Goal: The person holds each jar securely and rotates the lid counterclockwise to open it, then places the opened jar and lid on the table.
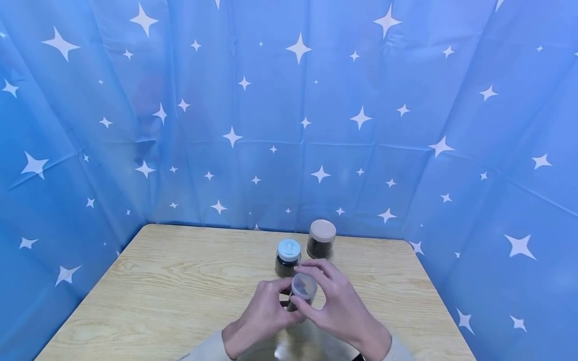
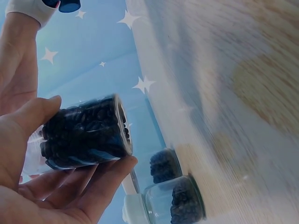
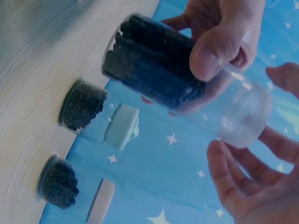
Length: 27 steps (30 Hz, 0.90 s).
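1. The right hand (image 1: 336,303) has its fingers spread in a loose curve around the lid (image 1: 304,285). In the right wrist view, one fingertip is at the lower edge, but a gap is visible on the other side, so no firm grip is shown.
2. Seen in the head view, with twelve o'clock away from the person, the lid lies at ten o'clock from the right hand and at two o'clock from the left hand (image 1: 264,307). The right fingertips are nearer to it.
3. The left hand grips the body of the jar (image 3: 154,60), below the lid. The jar's long axis is nearly upright, lid at top, and its base is above the table (image 1: 180,281).
4. Dark pieces (image 2: 86,133) fill the lower part.
5. Farther out, the blue-topped jar (image 1: 288,258) stands at eleven o'clock from the held jar, and the pale-topped jar (image 1: 321,238) at one o'clock.
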Available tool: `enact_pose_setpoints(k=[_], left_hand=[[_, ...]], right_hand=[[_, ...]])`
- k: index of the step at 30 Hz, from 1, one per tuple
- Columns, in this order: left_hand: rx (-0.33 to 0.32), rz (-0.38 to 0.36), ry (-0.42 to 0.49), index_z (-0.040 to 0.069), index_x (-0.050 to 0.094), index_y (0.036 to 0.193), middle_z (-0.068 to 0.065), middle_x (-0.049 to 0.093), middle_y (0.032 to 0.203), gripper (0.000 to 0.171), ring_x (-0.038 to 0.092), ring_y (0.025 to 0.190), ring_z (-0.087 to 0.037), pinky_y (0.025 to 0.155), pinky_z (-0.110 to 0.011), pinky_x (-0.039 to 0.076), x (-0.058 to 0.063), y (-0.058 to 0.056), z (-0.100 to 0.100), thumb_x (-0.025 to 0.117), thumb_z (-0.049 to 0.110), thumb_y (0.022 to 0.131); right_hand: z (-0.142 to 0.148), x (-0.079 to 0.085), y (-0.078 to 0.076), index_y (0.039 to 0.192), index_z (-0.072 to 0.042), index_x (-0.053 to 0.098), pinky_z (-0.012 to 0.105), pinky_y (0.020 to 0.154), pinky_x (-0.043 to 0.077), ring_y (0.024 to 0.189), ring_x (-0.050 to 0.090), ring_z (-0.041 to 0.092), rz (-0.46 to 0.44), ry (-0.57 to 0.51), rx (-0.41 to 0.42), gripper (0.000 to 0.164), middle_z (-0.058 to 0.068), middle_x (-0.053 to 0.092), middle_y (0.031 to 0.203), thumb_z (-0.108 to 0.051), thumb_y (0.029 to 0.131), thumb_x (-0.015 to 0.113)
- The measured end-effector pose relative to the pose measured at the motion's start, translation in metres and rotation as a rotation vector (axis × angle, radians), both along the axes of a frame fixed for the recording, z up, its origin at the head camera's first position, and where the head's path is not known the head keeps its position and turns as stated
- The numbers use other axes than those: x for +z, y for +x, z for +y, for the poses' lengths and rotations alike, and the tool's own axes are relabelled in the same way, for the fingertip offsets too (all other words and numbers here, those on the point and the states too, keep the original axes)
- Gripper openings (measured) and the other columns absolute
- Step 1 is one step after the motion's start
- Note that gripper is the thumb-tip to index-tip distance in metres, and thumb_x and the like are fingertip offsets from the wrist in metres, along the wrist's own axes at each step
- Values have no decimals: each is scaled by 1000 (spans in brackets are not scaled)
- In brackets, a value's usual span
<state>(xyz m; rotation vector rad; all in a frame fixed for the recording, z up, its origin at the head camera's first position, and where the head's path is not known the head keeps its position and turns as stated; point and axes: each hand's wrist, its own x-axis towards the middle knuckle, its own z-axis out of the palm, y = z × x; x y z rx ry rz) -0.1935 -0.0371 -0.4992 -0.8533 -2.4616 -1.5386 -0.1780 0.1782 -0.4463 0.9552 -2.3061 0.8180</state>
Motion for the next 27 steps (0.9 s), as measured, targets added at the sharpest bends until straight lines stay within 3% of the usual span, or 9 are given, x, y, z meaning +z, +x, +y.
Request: enact_pose_setpoints(k=[7,12,21,27], left_hand=[[8,-7,-7,18,84,128,1,88,116,42,81,106,-4,85,-15,66,2,-1,-1,96,8,88],[11,8,-14,18,84,124,2,88,112,40,81,102,-1,84,-15,67,3,-1,0,94,7,88],[26,66,-44,22,84,117,7,88,102,37,76,93,3,78,-29,70,1,2,-4,95,9,84],[-2,25,-33,20,83,120,6,87,105,37,76,95,2,81,-20,68,1,4,-7,94,8,86]], right_hand=[[-6,-2,3,136,-22,78,41,100,71,123,78,18,20,-8,-56,51,3,77,138,-20,90,101],[-9,-2,4,132,-21,80,39,95,71,116,79,16,38,-22,-53,48,0,76,134,-15,88,100],[-11,-3,6,128,-19,81,40,94,72,114,79,16,48,-24,-19,46,-1,77,131,-10,87,99],[-10,-3,5,129,-19,81,36,96,71,115,79,16,51,-20,15,47,-3,77,131,-8,86,99]])
